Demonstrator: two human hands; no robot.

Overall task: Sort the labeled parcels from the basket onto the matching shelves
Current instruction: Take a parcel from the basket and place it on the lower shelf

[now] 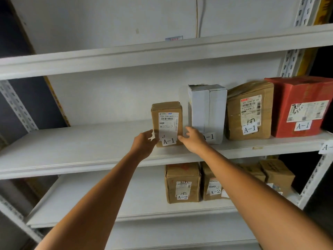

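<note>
Head view: small brown A-1 parcel upright on middle shelf, frame centre, beside white box. My left hand and right hand flank its base, fingers loose, unclamped. Placement about done, I judge; next: pull hands clear, fetch another from basket, out of view.

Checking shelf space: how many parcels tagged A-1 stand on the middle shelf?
4: the small brown box at the left, the white box beside it, the taped brown box, then the red box. More may hide past the right edge.

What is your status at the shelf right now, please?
Left hand and right hand open, either side of the parcel. Parcel, tagged A-1, upright on shelf, just left of white box. Nothing blocking.
</note>
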